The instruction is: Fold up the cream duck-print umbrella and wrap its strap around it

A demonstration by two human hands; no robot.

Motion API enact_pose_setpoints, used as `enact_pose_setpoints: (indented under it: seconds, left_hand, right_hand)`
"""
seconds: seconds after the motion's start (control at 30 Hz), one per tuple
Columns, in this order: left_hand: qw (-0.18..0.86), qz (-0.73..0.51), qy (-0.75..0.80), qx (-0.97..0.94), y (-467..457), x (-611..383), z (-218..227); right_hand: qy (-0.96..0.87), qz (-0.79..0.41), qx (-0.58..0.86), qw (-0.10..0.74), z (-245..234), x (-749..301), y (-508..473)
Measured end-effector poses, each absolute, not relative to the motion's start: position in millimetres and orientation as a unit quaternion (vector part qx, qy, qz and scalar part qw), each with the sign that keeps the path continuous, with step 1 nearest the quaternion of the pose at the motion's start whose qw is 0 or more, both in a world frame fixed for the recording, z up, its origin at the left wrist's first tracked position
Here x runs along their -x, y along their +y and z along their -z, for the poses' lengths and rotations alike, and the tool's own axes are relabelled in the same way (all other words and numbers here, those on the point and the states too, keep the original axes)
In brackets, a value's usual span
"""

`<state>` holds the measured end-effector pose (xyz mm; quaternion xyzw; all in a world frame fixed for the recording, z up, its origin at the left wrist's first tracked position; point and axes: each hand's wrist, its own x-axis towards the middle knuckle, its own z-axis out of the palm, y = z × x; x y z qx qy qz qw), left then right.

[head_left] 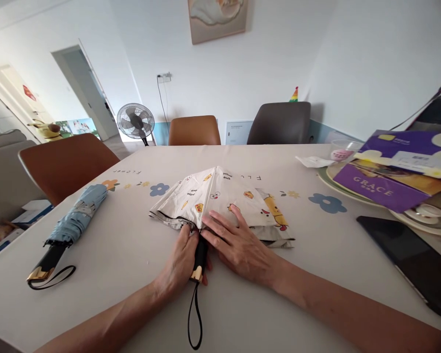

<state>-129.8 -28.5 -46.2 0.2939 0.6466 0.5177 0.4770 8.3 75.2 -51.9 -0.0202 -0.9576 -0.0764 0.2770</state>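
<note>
A white folding umbrella (191, 196) with yellow duck prints lies on the table, its canopy loosely collapsed and fanned out. Its black handle with a gold end and a wrist strap points toward me. My left hand (182, 260) is wrapped round the handle near the canopy's edge, fingers partly hidden beneath. Flat on the canopy's right side rests my right hand (238, 242), its fingers spread. To the left lies a blue folding umbrella (79, 213), furled, with a black and gold handle and a strap.
A black smartphone (407, 260) lies at the right, near a purple GRACE box (382, 189) on plates. A clear plastic cup (343, 149) and a white tissue (314, 161) sit behind. Chairs, including a brown one (194, 130), stand round the table; a fan (135, 121) is beyond.
</note>
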Motion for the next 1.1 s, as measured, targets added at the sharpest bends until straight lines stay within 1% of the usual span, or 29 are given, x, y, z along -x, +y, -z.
enact_pose_setpoints:
  seconds: [0.27, 0.53, 0.87, 1.0, 1.1]
  left_hand:
    - [0.484, -0.545, 0.622, -0.287, -27, 127, 45]
    - [0.487, -0.550, 0.632, -0.245, -28, 125, 31]
    - [0.490, -0.560, 0.629, -0.224, -25, 130, 34]
    - [0.498, -0.565, 0.616, -0.229, -23, 131, 33]
    - [0.505, -0.566, 0.609, -0.230, -23, 133, 34]
  right_hand:
    - [-0.935, 0.072, 0.066, 0.341, 57, -7, 76]
    - [-0.940, 0.085, 0.054, 0.327, 53, -9, 76]
    - [-0.946, 0.081, 0.050, 0.309, 57, -9, 78]
    - [-0.937, 0.059, 0.071, 0.337, 48, -9, 79]
    - [-0.920, 0.016, 0.109, 0.376, 37, -8, 80]
